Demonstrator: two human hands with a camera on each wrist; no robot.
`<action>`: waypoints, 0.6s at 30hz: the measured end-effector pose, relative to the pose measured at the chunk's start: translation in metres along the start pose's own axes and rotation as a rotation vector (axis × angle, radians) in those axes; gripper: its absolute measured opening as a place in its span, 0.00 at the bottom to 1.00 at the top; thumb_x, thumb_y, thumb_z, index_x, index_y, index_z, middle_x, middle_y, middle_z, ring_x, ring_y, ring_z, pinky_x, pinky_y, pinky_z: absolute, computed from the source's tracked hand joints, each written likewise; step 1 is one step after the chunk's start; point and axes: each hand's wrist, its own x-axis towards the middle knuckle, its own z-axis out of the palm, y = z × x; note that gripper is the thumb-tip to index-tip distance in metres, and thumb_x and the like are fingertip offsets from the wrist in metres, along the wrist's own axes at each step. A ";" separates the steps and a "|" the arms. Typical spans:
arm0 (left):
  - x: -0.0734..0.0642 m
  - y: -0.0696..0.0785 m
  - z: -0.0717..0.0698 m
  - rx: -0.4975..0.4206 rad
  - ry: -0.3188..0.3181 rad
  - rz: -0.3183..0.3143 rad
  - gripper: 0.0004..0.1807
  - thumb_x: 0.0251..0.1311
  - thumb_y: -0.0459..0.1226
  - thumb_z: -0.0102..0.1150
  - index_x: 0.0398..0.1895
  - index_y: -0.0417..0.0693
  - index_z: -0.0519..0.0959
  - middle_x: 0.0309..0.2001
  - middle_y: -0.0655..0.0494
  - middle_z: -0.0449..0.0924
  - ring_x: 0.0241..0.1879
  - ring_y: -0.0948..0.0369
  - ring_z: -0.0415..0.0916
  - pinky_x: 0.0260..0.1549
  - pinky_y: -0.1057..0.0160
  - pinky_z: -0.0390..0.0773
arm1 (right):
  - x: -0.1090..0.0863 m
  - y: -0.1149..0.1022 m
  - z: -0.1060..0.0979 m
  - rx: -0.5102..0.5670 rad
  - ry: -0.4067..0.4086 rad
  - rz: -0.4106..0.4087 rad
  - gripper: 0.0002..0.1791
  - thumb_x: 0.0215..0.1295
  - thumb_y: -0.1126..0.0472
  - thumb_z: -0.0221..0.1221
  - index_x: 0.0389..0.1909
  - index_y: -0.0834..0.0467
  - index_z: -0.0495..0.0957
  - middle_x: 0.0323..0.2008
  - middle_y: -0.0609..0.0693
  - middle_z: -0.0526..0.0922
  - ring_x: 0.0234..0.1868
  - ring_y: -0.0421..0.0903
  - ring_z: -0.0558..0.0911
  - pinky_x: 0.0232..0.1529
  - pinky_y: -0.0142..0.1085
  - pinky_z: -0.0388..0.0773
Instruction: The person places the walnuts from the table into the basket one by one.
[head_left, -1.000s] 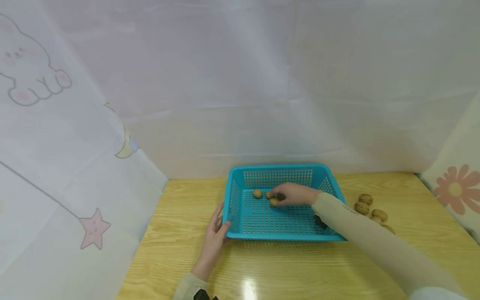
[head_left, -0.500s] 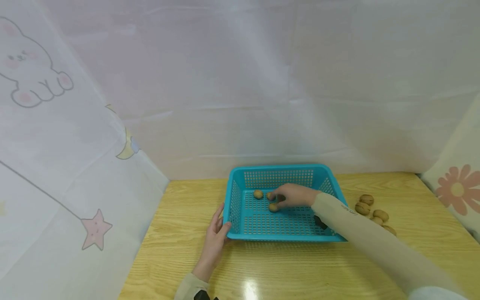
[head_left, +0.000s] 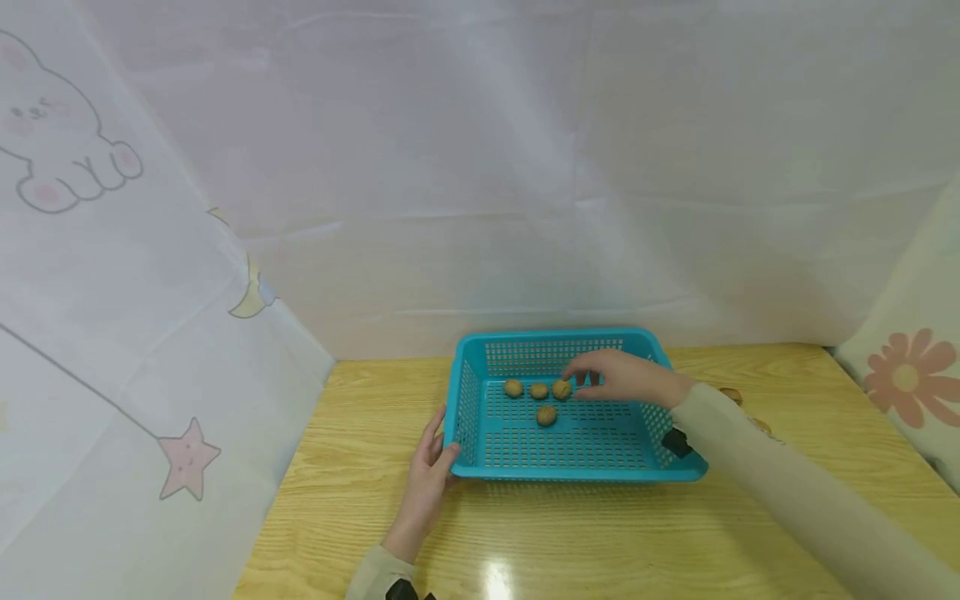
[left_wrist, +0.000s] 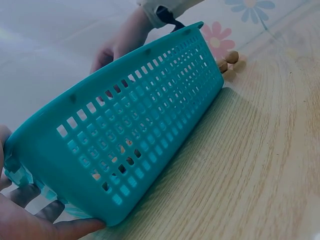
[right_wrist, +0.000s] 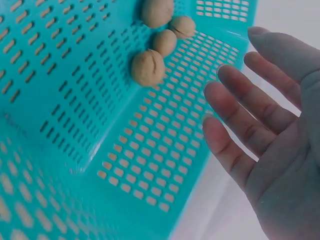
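The blue basket [head_left: 577, 474] stands near the back edge of the worktop [head_left: 322, 483], whose front edge is cut off. The left hand [head_left: 429, 477] grips its front-left corner, while the right hand [head_left: 626, 375], fingers parted and holding nothing, hangs over its right half. Four walnuts [head_left: 562, 389] lie towards the basket's back-left corner; other walnuts [head_left: 731, 394], towards the worktop's right edge, are mostly hidden by the right sleeve [head_left: 795, 483], their number unclear.

We find no readable text, label, brand, number or sign. Faint raised marks on turquoise perforated plastic basket [right_wrist: 107, 125] too blurred for us; small dark marking on beige fabric right sleeve [head_left: 787, 492] likewise illegible.
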 end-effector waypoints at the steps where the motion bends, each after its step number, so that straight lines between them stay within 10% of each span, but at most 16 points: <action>1: 0.000 0.000 0.000 0.002 0.001 -0.001 0.37 0.80 0.34 0.48 0.86 0.56 0.48 0.78 0.34 0.59 0.70 0.33 0.66 0.58 0.46 0.81 | -0.004 0.001 -0.002 -0.007 0.014 -0.004 0.18 0.73 0.55 0.64 0.60 0.55 0.82 0.50 0.47 0.86 0.43 0.39 0.81 0.45 0.44 0.81; 18: 0.000 0.000 -0.001 0.008 0.003 0.002 0.37 0.79 0.35 0.48 0.86 0.57 0.48 0.78 0.34 0.59 0.70 0.32 0.66 0.57 0.47 0.81 | -0.111 0.032 -0.028 0.075 0.199 0.074 0.16 0.71 0.62 0.66 0.56 0.61 0.82 0.46 0.46 0.84 0.40 0.33 0.78 0.32 0.33 0.77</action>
